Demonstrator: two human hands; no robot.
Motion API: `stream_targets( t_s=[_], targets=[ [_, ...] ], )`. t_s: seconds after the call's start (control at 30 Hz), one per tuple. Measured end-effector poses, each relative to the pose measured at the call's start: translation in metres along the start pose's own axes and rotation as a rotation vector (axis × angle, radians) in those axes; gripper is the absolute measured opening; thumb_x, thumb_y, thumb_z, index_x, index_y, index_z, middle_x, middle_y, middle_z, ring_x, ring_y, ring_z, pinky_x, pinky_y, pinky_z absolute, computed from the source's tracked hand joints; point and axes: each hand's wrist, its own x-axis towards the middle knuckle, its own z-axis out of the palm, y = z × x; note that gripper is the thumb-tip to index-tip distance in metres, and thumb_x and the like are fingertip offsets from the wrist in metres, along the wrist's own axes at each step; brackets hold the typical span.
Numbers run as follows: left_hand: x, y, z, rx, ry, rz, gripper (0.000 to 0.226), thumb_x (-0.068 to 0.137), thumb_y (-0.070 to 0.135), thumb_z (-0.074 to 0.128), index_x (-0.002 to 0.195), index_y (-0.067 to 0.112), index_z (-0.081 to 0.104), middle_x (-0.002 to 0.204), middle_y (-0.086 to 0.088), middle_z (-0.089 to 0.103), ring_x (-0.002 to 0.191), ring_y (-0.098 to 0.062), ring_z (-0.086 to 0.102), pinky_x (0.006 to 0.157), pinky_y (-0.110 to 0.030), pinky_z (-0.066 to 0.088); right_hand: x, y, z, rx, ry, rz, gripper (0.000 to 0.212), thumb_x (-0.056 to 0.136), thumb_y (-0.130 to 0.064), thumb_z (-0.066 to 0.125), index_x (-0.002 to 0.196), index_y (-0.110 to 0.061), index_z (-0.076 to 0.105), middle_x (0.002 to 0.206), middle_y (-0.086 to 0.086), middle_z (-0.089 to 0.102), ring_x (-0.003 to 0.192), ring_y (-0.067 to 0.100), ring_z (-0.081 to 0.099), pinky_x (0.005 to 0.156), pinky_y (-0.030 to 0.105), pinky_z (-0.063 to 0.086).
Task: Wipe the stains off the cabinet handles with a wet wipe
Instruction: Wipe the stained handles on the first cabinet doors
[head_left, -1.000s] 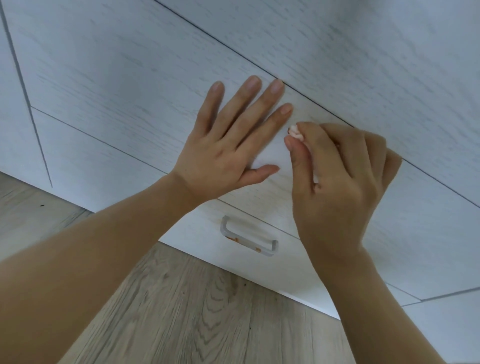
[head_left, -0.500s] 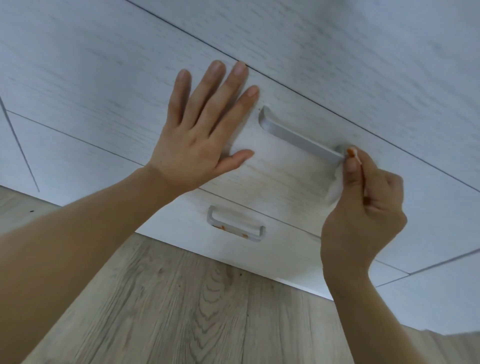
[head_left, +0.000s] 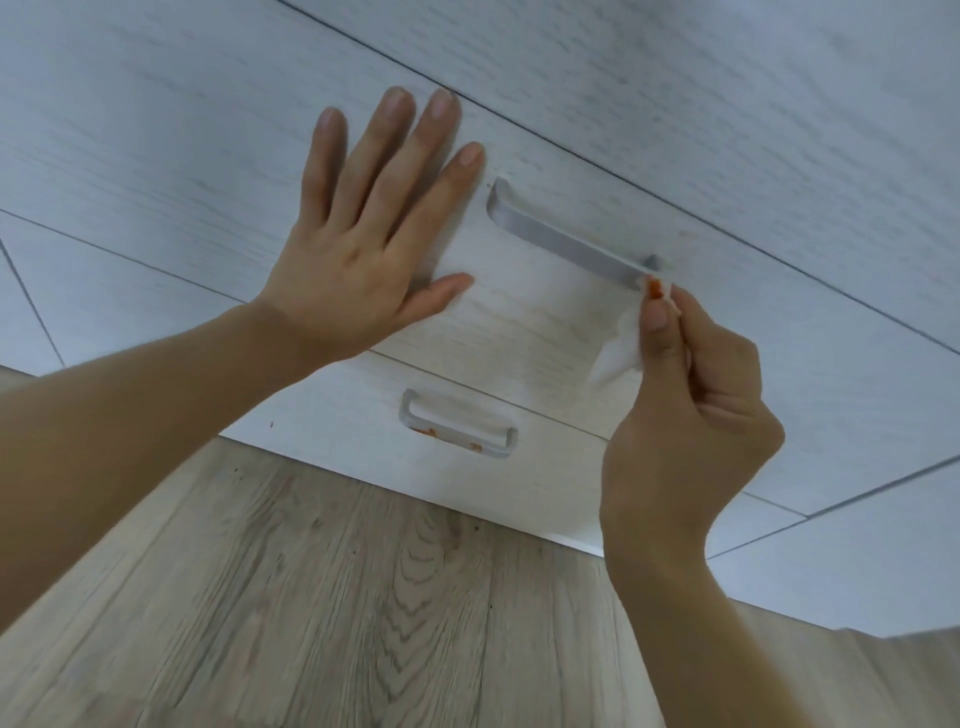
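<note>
1. My left hand (head_left: 358, 249) lies flat, fingers straight, on the drawer front (head_left: 519, 332).
2. At its 3 o'clock, I see the upper handle (head_left: 566, 241); the stained lower handle (head_left: 457, 431) at 6.
3. My right hand (head_left: 691, 415) pinches the wet wipe (head_left: 621, 348) at the upper handle's right end.

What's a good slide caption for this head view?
Right hand wipes upper handle with stained wipe; left hand braces drawer.
</note>
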Motion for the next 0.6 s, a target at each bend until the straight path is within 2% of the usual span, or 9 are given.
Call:
stream_targets(
  t_s=[0.1, 0.2, 0.3, 0.43, 0.6],
  targets=[
    [-0.003, -0.005, -0.005, -0.044, -0.058, 0.061, 0.073, 0.096, 0.051, 0.04, 0.145, -0.001, 0.025, 0.142, -0.032, 0.033, 0.131, -0.045, 0.023, 0.115, -0.047, -0.003, -0.013, 0.008, -0.01, -0.053, -0.094, -0.007, 0.019, 0.085, -0.02, 0.065, 0.104, -0.02, 0.067, 0.088, -0.005, 0.063, 0.081, -0.006, 0.059, 0.074, 0.006, 0.044],
    [-0.023, 0.0, -0.011, -0.139, -0.167, 0.13, 0.071, 0.1, 0.052, 0.032, 0.149, 0.003, 0.02, 0.15, -0.023, 0.024, 0.138, -0.04, 0.018, 0.115, -0.052, 0.003, -0.026, 0.026, -0.019, -0.088, -0.133, 0.081, 0.018, 0.082, -0.025, 0.065, 0.099, -0.024, 0.069, 0.088, -0.006, 0.063, 0.08, -0.006, 0.059, 0.073, 0.005, 0.043],
    [-0.067, 0.012, -0.021, -0.2, -0.289, 0.081, 0.073, 0.099, 0.057, 0.028, 0.151, 0.007, 0.016, 0.154, -0.016, 0.017, 0.144, -0.034, 0.011, 0.114, -0.054, 0.007, -0.04, 0.048, -0.03, -0.142, -0.157, 0.194, 0.013, 0.082, -0.023, 0.067, 0.093, -0.029, 0.07, 0.084, -0.007, 0.06, 0.077, -0.003, 0.058, 0.073, 0.005, 0.043],
    [-0.117, 0.02, -0.022, -0.211, -0.413, 0.053, 0.08, 0.097, 0.063, 0.028, 0.153, 0.01, 0.008, 0.159, -0.007, -0.002, 0.146, -0.026, -0.004, 0.115, -0.056, 0.006, -0.058, 0.074, -0.04, -0.21, -0.195, 0.311, 0.014, 0.084, -0.022, 0.067, 0.09, -0.035, 0.069, 0.093, -0.007, 0.064, 0.086, -0.003, 0.062, 0.077, 0.007, 0.045],
    [-0.141, 0.023, -0.013, -0.176, -0.44, 0.054, 0.088, 0.093, 0.069, 0.031, 0.152, 0.008, 0.008, 0.159, -0.006, -0.005, 0.146, -0.027, -0.006, 0.114, -0.057, 0.002, -0.069, 0.087, -0.028, -0.187, -0.227, 0.353, 0.015, 0.084, -0.019, 0.07, 0.092, -0.03, 0.072, 0.093, -0.008, 0.066, 0.088, 0.0, 0.063, 0.076, 0.007, 0.045]
  ],
)
